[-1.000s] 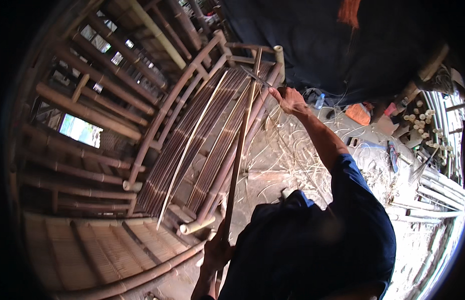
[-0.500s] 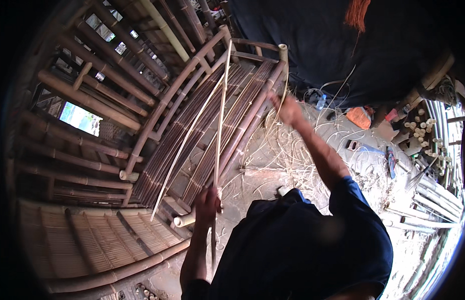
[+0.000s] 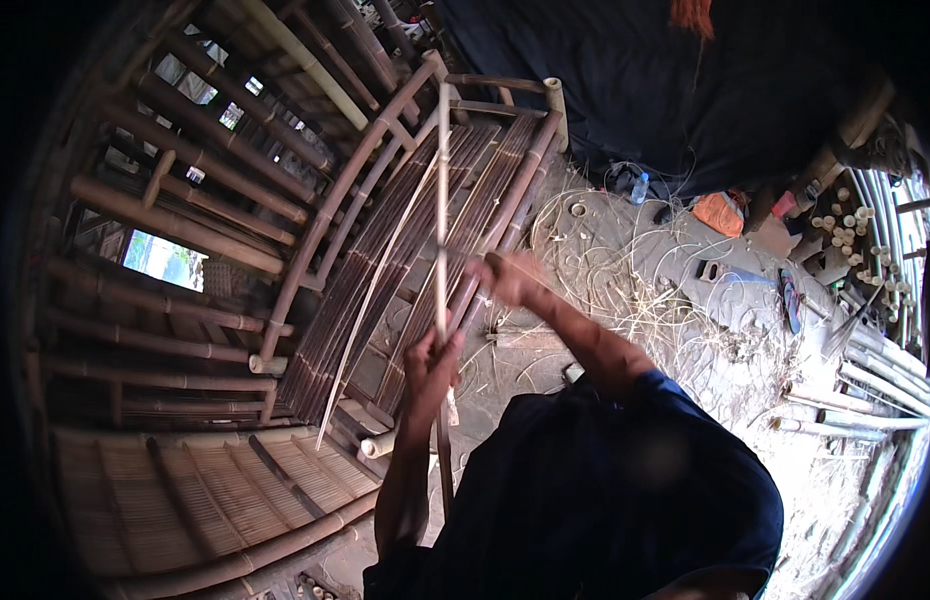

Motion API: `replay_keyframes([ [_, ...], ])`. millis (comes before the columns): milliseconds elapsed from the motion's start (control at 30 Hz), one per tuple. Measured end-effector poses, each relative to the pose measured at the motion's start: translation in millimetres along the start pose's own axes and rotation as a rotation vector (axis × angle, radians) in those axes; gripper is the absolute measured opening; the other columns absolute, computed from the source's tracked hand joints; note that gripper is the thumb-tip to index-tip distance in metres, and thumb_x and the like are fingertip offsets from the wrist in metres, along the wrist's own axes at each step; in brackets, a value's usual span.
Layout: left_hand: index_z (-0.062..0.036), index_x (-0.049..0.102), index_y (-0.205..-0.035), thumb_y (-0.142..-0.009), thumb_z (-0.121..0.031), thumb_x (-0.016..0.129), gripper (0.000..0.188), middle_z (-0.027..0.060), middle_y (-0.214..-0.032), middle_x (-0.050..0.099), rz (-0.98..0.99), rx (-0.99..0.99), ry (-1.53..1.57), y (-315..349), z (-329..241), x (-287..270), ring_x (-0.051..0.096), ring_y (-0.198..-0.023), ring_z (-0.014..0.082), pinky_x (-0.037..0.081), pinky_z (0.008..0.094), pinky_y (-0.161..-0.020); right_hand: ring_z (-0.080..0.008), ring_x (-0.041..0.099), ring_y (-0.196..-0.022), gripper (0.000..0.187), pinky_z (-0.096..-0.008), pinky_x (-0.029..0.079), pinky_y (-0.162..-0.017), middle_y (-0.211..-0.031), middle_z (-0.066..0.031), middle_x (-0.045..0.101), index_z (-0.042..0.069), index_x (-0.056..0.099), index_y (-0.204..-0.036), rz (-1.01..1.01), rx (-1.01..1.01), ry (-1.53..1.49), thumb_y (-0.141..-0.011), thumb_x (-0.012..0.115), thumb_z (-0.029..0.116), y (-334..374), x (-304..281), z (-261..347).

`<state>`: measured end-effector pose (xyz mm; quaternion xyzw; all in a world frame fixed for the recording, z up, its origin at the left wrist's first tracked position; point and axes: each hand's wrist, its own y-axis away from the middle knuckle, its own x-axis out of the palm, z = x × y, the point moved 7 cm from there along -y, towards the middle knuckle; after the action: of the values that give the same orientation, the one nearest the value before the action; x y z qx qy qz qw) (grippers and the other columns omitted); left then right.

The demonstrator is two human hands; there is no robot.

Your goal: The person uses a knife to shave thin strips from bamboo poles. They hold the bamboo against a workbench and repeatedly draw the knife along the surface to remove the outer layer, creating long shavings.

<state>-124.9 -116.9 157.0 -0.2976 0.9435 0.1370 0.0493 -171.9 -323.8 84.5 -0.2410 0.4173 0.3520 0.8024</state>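
My left hand (image 3: 432, 372) is closed round a long, pale bamboo strip (image 3: 443, 190). The strip runs away from me over the bamboo bench (image 3: 530, 165), and its lower part passes beneath my wrist. My right hand (image 3: 507, 278), blurred by motion, is just right of the strip and a little farther off than the left. Its fingers look curled; a dark smear reaches from them across the strip, too unclear to name. Another thin, pale strip (image 3: 380, 270) lies lengthwise on the bench's dark slats.
Curly bamboo shavings (image 3: 625, 310) litter the floor at right. A handsaw (image 3: 730, 273), a water bottle (image 3: 640, 188) and an orange bag (image 3: 718, 213) lie there too. Bamboo poles (image 3: 865, 395) are at far right. A slatted bamboo piece (image 3: 225, 490) stands at lower left.
My right hand has come down and left, from beyond the bench edge to beside the strip. My left hand has moved slightly up and right, still holding the strip.
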Motion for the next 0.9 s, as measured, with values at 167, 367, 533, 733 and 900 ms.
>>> replay_keyframes([
  [167, -0.0044, 0.049, -0.14, -0.09, -0.021, 0.066, 0.056, -0.0067, -0.06, 0.044, 0.096, -0.119, -0.123, 84.7, 8.4, -0.9, 0.044, -0.048, 0.0025, 0.037, 0.0214, -0.042, -0.0266, 0.063, -0.052, 0.085, -0.0438, 0.054, -0.052, -0.055, -0.0106, 0.059, 0.006, 0.069, -0.072, -0.167, -0.052, 0.082, -0.093, 0.021, 0.073, -61.7, -87.5, -67.3],
  [367, -0.0083, 0.047, -0.142, -0.089, -0.012, 0.064, 0.055, -0.0042, -0.06, 0.046, 0.054, -0.117, -0.232, 108.3, 13.7, -18.2, 0.043, -0.047, 0.0034, 0.038, 0.0233, -0.043, -0.0308, 0.067, -0.061, 0.074, -0.041, 0.054, -0.057, -0.066, -0.0146, 0.066, 0.007, 0.066, -0.093, -0.161, -0.279, 0.202, -0.094, 0.029, 0.071, -25.1, -95.9, -3.9],
  [533, -0.0064, 0.049, -0.138, -0.091, -0.018, 0.066, 0.051, -0.0041, -0.052, 0.041, 0.174, 0.02, -0.195, 162.0, 25.7, -23.9, 0.042, -0.043, 0.0059, 0.037, 0.0237, -0.041, -0.0376, 0.069, -0.078, 0.075, -0.046, 0.057, -0.07, -0.079, -0.0218, 0.068, 0.004, 0.069, -0.087, -0.335, 0.11, 0.204, -0.089, 0.04, 0.073, -92.8, -176.8, -126.4],
  [733, -0.0056, 0.051, -0.133, -0.092, -0.02, 0.066, 0.046, -0.0042, -0.052, 0.042, 0.165, -0.088, -0.244, 176.7, 51.5, -39.0, 0.042, -0.043, 0.0055, 0.036, 0.0233, -0.041, -0.0439, 0.061, -0.108, 0.098, -0.0465, 0.051, -0.091, -0.105, -0.0331, 0.064, -0.007, 0.068, -0.105, -0.558, 0.66, -0.047, -0.084, 0.032, 0.082, -92.3, -265.5, -247.6],
  [900, -0.0048, 0.053, -0.129, -0.093, -0.022, 0.065, 0.042, -0.0043, -0.052, 0.042, 0.05, -0.319, -0.056, 124.3, 94.4, -36.4, 0.042, -0.043, 0.0052, 0.036, 0.023, -0.041, -0.0496, 0.064, -0.095, 0.096, -0.0497, 0.054, -0.079, -0.094, -0.041, 0.061, -0.013, 0.066, -0.09, -0.506, 0.547, -0.136, -0.086, 0.038, 0.078, -56.9, -237.8, -187.3],
])
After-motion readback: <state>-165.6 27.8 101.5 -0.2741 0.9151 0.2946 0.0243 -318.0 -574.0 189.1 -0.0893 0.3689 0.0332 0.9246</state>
